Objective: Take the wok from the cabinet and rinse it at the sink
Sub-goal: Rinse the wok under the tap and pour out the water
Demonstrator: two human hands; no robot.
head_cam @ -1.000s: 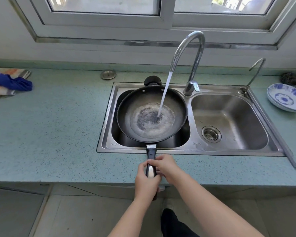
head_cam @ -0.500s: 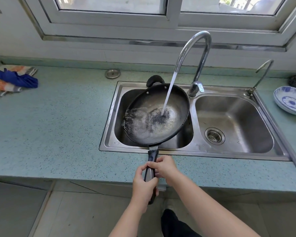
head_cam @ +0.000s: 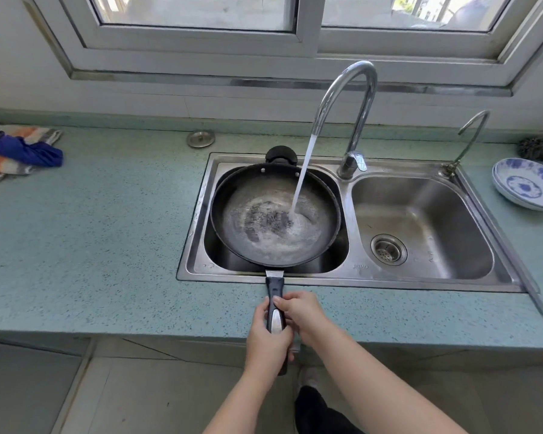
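A black wok (head_cam: 314, 195) lies roughly level over the left basin of the steel double sink (head_cam: 198, 214), its long dark handle reaching toward me across the counter edge. Water streams from the tall curved tap (head_cam: 355, 98) onto the wok's inner right side and swirls with foam in the bottom. My left hand (head_cam: 268, 341) wraps the handle near its end. My right hand (head_cam: 301, 311) grips the handle just ahead of it from the right. A small black helper handle sits on the wok's far rim.
The right basin (head_cam: 420, 220) has a drain strainer. A small second tap (head_cam: 470, 136) stands at the sink's far right corner. A blue-and-white bowl (head_cam: 527, 183) and a dark scourer (head_cam: 535, 148) sit at right. Cloths (head_cam: 19, 150) lie far left; a metal sink plug (head_cam: 200, 139) behind.
The wok was level, then tilted left with water pooling left, and is now back to roughly level. Both hands stay on the handle.
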